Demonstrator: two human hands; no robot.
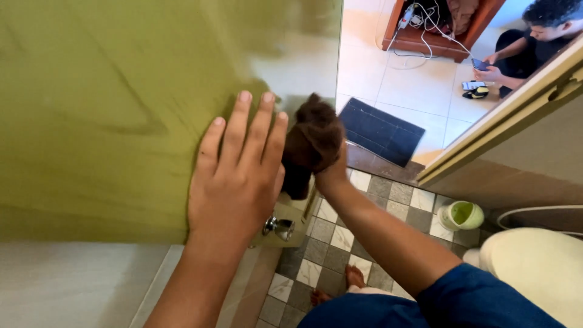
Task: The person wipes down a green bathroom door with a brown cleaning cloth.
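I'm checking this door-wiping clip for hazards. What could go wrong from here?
1. The left hand lies flat on the green door close to its edge; if the door swings, fingers might get pinched.
2. The right hand presses a brown cloth on that edge just above the metal knob; a slip could knock knuckles against it.
3. Bare feet on the checkered tile floor could slide while leaning.

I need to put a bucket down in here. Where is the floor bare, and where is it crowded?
Bare checkered tiles lie between the green door and the green cup, up to the dark mat. It is crowded by the white toilet, at the bare feet, and at the door edge, where the left hand and right hand with a brown cloth work.
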